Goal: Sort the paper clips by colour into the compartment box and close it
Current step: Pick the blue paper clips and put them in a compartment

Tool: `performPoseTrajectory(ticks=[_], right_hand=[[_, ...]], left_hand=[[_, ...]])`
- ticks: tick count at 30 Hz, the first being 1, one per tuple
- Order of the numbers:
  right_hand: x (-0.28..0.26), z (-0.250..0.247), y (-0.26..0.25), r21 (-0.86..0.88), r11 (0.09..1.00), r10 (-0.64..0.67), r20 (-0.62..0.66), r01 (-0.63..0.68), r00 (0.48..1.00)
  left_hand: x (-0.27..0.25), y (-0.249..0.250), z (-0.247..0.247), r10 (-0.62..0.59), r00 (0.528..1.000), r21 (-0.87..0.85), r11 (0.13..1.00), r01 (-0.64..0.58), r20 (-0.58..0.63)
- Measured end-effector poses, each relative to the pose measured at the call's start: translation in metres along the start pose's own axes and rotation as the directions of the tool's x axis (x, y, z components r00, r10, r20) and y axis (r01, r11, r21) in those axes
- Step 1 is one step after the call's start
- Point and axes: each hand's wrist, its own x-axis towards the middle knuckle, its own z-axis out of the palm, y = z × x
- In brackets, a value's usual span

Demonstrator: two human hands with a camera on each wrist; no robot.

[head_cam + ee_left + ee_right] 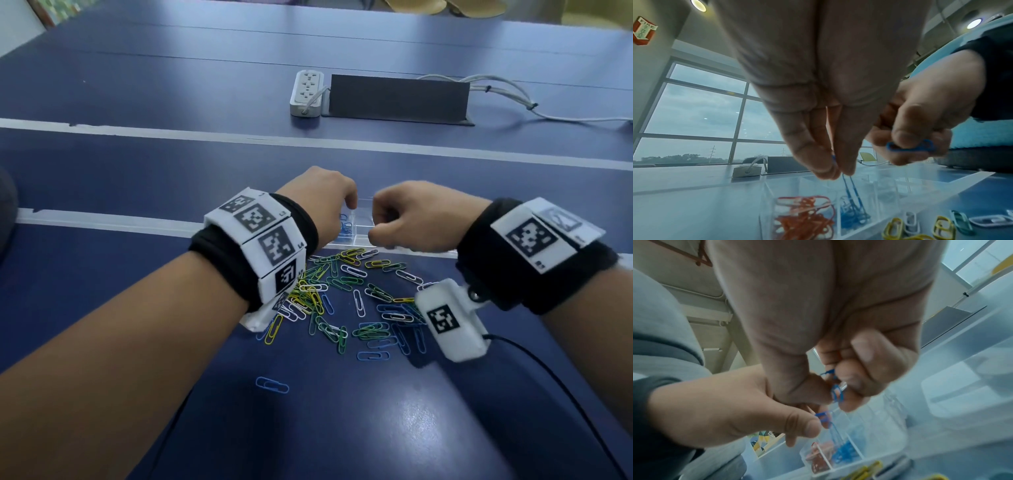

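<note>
Blue tabletop [102, 164] under me, I have both hands over the clear compartment box [875, 191], left hand [318, 198] pinching blue clips [852, 191] above the blue cell, right hand [411, 219] pinching another blue clip [909, 147]; next I judge release, then back to the loose pile [346, 298]

My counter [137, 164] is dark blue, crossed by white stripes [102, 222]. The loose paper clips [342, 294] on it are yellow, green, white and blue. The compartment box [875, 194] is clear; I see red-orange clips [803, 219] in one cell and blue clips [851, 216] in the next. My left hand [818, 113] pinches a blue clip [849, 186], and my right hand [838, 337] another blue one [836, 394]. Both wristbands [298, 222] are black, carrying white blocks [270, 240] printed with black-and-white square codes. Further off are a white power strip [306, 92] and a dark grey panel [397, 96].
</note>
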Motion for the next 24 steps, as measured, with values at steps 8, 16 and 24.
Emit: performPoseTrajectory(ticks=[8, 16, 24], right_hand=[[0.028, 0.002, -0.018, 0.143, 0.990, 0.020, -0.054, -0.012, 0.998], [0.032, 0.004, -0.028, 0.115, 0.993, 0.004, -0.116, 0.009, 0.993], [0.028, 0.005, -0.031, 0.097, 0.993, -0.051, -0.132, 0.064, 0.990]], left_hand=[[-0.007, -0.012, -0.004, -0.073, 0.996, -0.174, 0.983, 0.064, -0.045], [-0.019, -0.027, -0.003, -0.091, 0.993, -0.277, 0.958, 0.067, -0.073], [-0.027, -0.029, -0.008, -0.089, 0.996, -0.180, 0.980, 0.084, -0.017]])
